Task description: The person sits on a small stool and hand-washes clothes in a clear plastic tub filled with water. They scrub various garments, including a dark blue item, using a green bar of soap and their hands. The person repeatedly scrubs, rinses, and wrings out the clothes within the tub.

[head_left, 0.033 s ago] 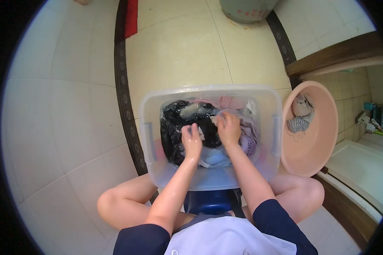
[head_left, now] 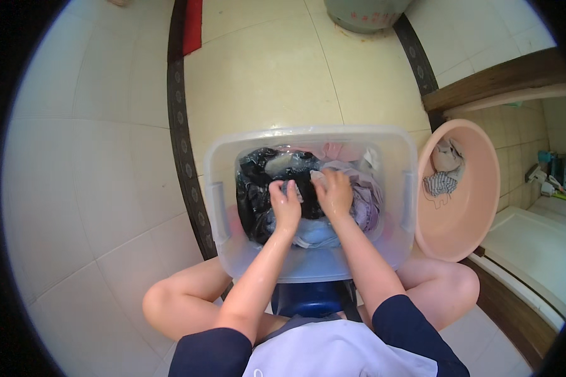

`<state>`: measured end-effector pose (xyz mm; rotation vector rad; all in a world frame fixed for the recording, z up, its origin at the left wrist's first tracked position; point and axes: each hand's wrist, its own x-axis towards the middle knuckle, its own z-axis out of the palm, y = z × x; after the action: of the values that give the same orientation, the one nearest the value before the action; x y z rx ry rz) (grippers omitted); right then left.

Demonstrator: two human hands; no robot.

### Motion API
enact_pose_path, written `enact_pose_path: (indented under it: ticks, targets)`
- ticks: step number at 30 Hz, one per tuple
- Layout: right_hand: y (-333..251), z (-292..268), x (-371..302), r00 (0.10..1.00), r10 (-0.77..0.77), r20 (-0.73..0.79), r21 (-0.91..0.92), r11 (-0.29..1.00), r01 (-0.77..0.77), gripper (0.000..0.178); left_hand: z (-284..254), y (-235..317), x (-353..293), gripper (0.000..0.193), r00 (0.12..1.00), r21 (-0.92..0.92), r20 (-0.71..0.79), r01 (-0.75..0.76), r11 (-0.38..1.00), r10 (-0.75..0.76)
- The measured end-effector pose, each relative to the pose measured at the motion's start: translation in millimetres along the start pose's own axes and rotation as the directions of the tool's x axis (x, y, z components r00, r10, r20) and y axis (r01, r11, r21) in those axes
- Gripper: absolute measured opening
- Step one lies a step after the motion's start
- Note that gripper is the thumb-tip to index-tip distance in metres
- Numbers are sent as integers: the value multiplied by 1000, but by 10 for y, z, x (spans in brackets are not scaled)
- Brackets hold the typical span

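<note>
Over the water in a clear plastic tub (head_left: 217,157), my two hands are close together. My left hand (head_left: 287,206) is closed, with a bit of greyish wet cloth (head_left: 299,193) between thumb and fingers. My right hand (head_left: 335,195) pinches a pale piece of cloth (head_left: 318,178); I cannot tell whether both pieces belong to one item. Black wet clothing (head_left: 251,191) fills the tub's left side. Light purple clothing (head_left: 368,198) lies right of my right hand, a pale blue garment (head_left: 316,232) nearer me, and pink cloth (head_left: 330,151) along the far side.
A peach oval basin (head_left: 462,217) stands right of the tub, holding a striped cloth (head_left: 440,184) and pale cloth. A blue object (head_left: 311,300) sits between my legs. Beyond are a greenish round container (head_left: 365,16) and a tiled wall (head_left: 107,188) at left.
Both hands have shifted only slightly; the right hand's fingers have come a little nearer me, and the left hand's grip on the greyish cloth has turned.
</note>
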<state>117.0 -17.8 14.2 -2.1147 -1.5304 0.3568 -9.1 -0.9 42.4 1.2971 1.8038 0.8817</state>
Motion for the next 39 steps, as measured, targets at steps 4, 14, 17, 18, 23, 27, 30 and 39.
enact_pose_path:
  ticks: [4,14,17,18,23,27,30,39]
  targets:
    - [175,228,-329,877,151,455,-225,973,-50,41,225,-492,279,24,860,350,496,-322,880,118]
    - [696,475,-5,376,299,877,-270,954,-128,31,203,-721,513,31,392,477,876,-629,613,-279]
    - [652,286,4,550,292,782,-203,954,-219,30,-55,-562,539,29,378,251,922,-415,874,-85]
    - [628,195,-3,584,288,759,-157,951,-266,33,-133,-524,562,28,359,202,922,-132,970,-143]
    - [463,-361,-25,524,323,788,160,714,-681,36,-340,-478,522,11,452,-261,734,877,404,-507]
    - [65,-648,-104,897,275,346,-3,957,-292,21,-168,-455,322,13,406,-374,662,907,191,-631]
    - [-376,-811,-241,955,-105,277,157,986,63,14,-22,-358,222,35,527,-269,397,849,454,-751]
    - [-1272,-1222,-756,843,-536,48,540,724,430,19,-113,-287,112,21,458,-195,370,889,414,-809]
